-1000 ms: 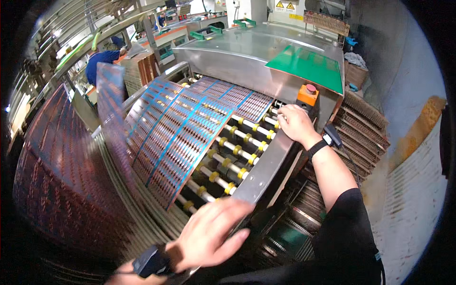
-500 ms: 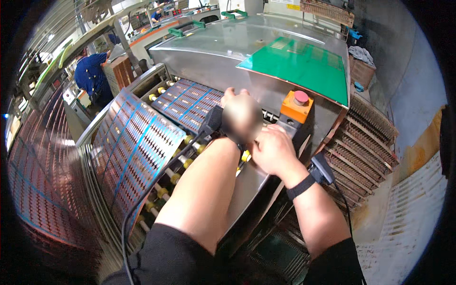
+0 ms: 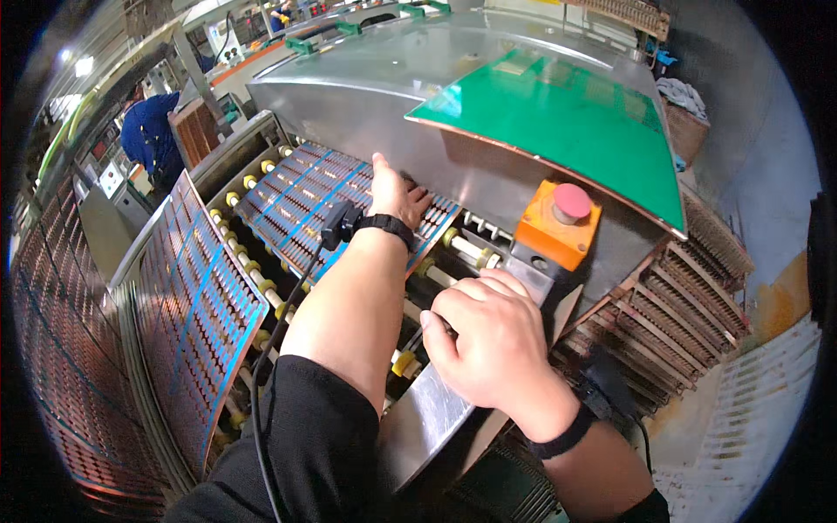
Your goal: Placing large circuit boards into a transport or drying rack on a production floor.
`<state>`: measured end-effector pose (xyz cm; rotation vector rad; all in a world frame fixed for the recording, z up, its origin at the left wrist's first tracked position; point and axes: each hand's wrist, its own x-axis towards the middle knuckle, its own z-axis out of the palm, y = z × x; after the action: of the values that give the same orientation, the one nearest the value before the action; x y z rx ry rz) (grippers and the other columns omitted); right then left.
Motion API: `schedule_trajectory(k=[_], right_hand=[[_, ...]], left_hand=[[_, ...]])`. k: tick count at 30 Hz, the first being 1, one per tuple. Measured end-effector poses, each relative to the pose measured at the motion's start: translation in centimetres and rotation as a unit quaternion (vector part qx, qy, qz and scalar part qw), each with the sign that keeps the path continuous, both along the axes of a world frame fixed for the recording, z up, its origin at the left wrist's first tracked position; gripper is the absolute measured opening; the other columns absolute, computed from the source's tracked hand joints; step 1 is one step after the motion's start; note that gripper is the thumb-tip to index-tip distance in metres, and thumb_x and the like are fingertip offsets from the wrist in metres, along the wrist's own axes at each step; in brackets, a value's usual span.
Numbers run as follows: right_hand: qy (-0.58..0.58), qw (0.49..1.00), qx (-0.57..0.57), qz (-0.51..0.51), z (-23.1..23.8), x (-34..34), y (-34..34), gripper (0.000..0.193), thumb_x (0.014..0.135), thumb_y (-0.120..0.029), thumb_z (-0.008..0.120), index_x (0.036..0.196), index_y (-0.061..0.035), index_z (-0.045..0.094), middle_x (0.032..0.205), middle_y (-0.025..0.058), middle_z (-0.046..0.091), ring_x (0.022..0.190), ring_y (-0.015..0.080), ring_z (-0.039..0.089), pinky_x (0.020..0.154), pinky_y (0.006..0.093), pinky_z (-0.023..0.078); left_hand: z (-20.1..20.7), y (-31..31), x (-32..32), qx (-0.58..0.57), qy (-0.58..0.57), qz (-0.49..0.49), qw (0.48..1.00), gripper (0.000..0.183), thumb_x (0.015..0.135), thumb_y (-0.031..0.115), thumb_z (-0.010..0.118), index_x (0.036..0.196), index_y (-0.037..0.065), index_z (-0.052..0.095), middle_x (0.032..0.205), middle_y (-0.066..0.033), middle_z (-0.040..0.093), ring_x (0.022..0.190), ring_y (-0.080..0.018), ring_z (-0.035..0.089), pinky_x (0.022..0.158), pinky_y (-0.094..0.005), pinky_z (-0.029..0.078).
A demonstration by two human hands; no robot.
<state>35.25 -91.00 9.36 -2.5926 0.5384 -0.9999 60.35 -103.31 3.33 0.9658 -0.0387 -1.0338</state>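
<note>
My left hand reaches forward with its thumb and fingers apart. It lies over the right part of a copper-coloured circuit board panel with blue stripes, which rests flat on the conveyor rollers. My right hand is closed, fingers curled and thumb alongside, above the metal side rail. What lies inside its curled fingers is hidden. A second striped circuit board panel stands tilted to the left of the rollers. Both wrists wear black straps with small dark devices.
An orange box with a red push button stands ahead of my right hand. A green board lies on the steel machine cover. Slotted racks stand to the right. A person in blue bends at the far left.
My hands were close together; now they are apart. The left hand has turned and lies over the panel, while the right has come nearer to me. The view has shifted.
</note>
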Motion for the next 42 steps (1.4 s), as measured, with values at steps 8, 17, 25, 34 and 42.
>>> schedule_trajectory(k=[8, 17, 25, 34, 42], right_hand=[[-0.006, 1.000, 0.013, 0.024, -0.7, 0.4, -0.7, 0.019, 0.086, -0.024, 0.064, 0.075, -0.0083, 0.060, 0.073, 0.0108, 0.060, 0.077, 0.0306, 0.062, 0.094, 0.0449, 0.046], [-0.016, 1.000, 0.007, 0.024, -0.8, 0.4, -0.9, 0.019, 0.085, -0.024, 0.065, 0.075, -0.0086, 0.059, 0.076, 0.0096, 0.059, 0.078, 0.0307, 0.061, 0.092, 0.0454, 0.047], [-0.017, 1.000, -0.001, 0.020, -0.6, 0.3, -0.8, 0.020, 0.084, -0.023, 0.066, 0.075, -0.0082, 0.058, 0.075, 0.0093, 0.058, 0.076, 0.0311, 0.060, 0.087, 0.0448, 0.047], [-0.013, 0.999, -0.009, 0.029, -0.7, 0.5, -1.0, 0.018, 0.084, -0.022, 0.066, 0.076, -0.0078, 0.058, 0.076, 0.0102, 0.058, 0.076, 0.0317, 0.060, 0.085, 0.0443, 0.047], [-0.042, 0.999, 0.001, 0.033, -0.4, 0.4, -0.7, 0.015, 0.083, -0.020, 0.066, 0.079, -0.0070, 0.060, 0.078, 0.0105, 0.060, 0.077, 0.0318, 0.061, 0.087, 0.0445, 0.048]], left_hand=[[-2.8, -3.6, 1.0, -0.217, 0.050, 0.013, 0.975, 0.070, 0.103, 0.061, 0.022, 0.148, 0.010, 0.041, 0.154, -0.0086, 0.040, 0.140, -0.0298, 0.038, 0.117, -0.0478, 0.027], [-2.3, -3.8, 0.1, -0.238, 0.047, 0.030, 0.970, 0.074, 0.099, 0.067, 0.029, 0.148, 0.013, 0.041, 0.156, -0.0087, 0.037, 0.141, -0.0308, 0.037, 0.118, -0.0532, 0.024], [-2.0, -2.9, -0.4, -0.228, 0.073, -0.015, 0.971, 0.080, 0.096, 0.072, 0.032, 0.151, 0.014, 0.034, 0.158, -0.0083, 0.034, 0.144, -0.0305, 0.033, 0.116, -0.0546, 0.028], [-2.2, -3.5, -0.3, -0.226, 0.042, -0.001, 0.973, 0.077, 0.098, 0.068, 0.028, 0.151, 0.013, 0.034, 0.159, -0.0092, 0.031, 0.145, -0.0322, 0.031, 0.117, -0.0551, 0.024], [-1.6, -3.2, 0.6, -0.224, 0.088, -0.029, 0.970, 0.070, 0.101, 0.062, 0.025, 0.149, 0.012, 0.038, 0.157, -0.0099, 0.035, 0.143, -0.0324, 0.034, 0.116, -0.0572, 0.024]])
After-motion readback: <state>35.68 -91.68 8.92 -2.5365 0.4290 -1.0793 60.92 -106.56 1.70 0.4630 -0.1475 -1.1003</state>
